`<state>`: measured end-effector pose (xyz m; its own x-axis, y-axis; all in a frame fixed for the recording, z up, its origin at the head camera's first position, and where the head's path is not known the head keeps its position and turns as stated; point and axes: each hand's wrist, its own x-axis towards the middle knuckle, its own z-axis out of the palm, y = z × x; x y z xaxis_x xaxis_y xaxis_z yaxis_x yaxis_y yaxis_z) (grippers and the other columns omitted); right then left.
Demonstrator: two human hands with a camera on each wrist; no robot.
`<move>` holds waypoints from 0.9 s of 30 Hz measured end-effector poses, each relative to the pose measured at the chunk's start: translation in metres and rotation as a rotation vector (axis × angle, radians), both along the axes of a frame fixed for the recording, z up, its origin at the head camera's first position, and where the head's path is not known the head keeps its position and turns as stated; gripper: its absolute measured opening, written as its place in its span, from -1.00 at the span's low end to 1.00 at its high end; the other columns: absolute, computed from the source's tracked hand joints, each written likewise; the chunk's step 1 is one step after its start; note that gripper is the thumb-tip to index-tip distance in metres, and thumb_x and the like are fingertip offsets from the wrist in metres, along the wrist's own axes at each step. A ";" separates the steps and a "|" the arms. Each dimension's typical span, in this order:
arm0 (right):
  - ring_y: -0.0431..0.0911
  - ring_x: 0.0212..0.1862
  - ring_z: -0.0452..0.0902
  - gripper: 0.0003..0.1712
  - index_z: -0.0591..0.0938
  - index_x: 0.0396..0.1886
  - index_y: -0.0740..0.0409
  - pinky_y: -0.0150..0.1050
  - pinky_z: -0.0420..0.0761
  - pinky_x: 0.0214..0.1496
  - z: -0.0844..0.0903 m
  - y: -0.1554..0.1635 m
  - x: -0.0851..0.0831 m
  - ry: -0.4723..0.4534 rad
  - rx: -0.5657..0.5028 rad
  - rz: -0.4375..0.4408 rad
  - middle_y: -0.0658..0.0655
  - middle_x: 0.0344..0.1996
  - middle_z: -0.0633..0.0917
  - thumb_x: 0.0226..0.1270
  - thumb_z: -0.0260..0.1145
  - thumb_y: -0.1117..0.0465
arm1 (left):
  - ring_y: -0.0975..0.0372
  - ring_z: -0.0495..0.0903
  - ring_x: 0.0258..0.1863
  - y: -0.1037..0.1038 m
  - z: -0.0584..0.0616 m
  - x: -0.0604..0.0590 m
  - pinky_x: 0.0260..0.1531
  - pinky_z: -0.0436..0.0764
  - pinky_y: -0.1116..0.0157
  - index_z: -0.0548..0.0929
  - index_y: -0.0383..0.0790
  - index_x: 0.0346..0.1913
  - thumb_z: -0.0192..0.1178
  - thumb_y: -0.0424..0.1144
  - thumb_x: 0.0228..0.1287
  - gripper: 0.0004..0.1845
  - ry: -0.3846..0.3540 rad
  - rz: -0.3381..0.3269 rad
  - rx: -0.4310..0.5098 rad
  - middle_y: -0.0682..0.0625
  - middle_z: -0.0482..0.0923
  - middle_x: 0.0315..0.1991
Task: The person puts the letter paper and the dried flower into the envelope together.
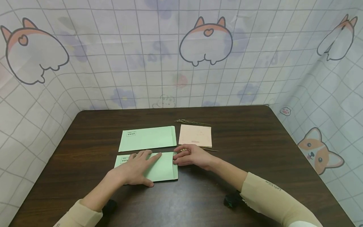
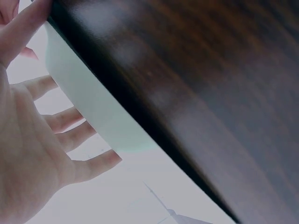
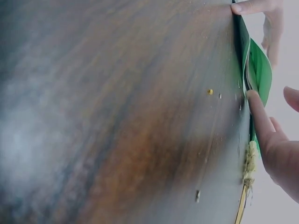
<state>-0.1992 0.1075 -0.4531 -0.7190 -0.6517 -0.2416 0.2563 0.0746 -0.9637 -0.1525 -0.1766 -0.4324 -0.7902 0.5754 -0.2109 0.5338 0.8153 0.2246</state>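
Two green envelopes lie one beyond the other on the dark table. On the near envelope (image 1: pixel 163 171) my left hand (image 1: pixel 136 168) rests with its fingers spread. My right hand (image 1: pixel 195 156) is at that envelope's right end, beside the flap. In the right wrist view the envelope's mouth bows open, and a fingertip (image 3: pixel 254 98) touches its edge while another finger stays apart above it. The far envelope (image 1: pixel 148 137) lies flat with a small printed box at its left. A dried flower sprig (image 3: pixel 250 163) lies close by my right hand.
Pale pink paper (image 1: pixel 195 135) lies right of the far envelope, with another dried sprig (image 1: pixel 191 122) behind it. Small crumbs dot the table (image 1: pixel 241 132). Dark objects sit near both forearms, one of them (image 1: pixel 232 199) beside the right sleeve. A patterned curtain (image 1: pixel 158 78) surrounds the table.
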 end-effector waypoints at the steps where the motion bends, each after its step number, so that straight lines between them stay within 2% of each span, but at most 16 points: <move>1: 0.14 0.08 0.70 -0.48 0.42 0.31 0.49 0.00 0.61 0.17 0.000 0.001 0.000 0.003 0.001 0.003 0.39 0.07 0.68 0.42 0.31 0.45 | -0.10 0.24 0.41 0.000 0.000 0.000 0.22 0.30 -0.23 0.20 -0.09 0.62 0.53 0.23 0.04 0.14 -0.001 0.000 0.000 -0.25 0.25 0.41; 7: 0.23 0.09 0.67 -0.55 0.48 0.25 0.50 -0.01 0.63 0.15 -0.001 0.011 -0.002 0.026 0.017 0.021 0.40 0.07 0.68 0.42 0.32 0.46 | -0.10 0.23 0.42 0.000 0.001 0.000 0.22 0.30 -0.24 0.19 -0.09 0.62 0.53 0.22 0.05 0.14 -0.001 -0.003 0.002 -0.26 0.24 0.42; 15: 0.13 0.02 0.71 -0.55 0.49 0.24 0.53 -0.02 0.65 0.13 -0.001 0.027 -0.002 0.048 0.056 0.023 0.43 0.05 0.67 0.43 0.33 0.42 | -0.12 0.23 0.42 0.000 0.002 0.001 0.21 0.30 -0.26 0.19 -0.11 0.62 0.54 0.20 0.06 0.14 0.007 -0.009 0.007 -0.28 0.23 0.43; 27: 0.09 -0.01 0.71 -0.54 0.48 0.22 0.56 0.00 0.65 0.13 0.001 0.046 -0.003 0.059 0.068 -0.003 0.43 0.03 0.67 0.45 0.33 0.38 | -0.13 0.24 0.42 0.000 0.001 0.001 0.23 0.29 -0.26 0.19 -0.11 0.62 0.53 0.20 0.06 0.14 0.008 -0.010 0.006 -0.28 0.24 0.43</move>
<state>-0.2024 0.1534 -0.4520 -0.7355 -0.6328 -0.2421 0.1991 0.1397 -0.9700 -0.1510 -0.1768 -0.4309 -0.7857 0.5848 -0.2017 0.5439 0.8084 0.2250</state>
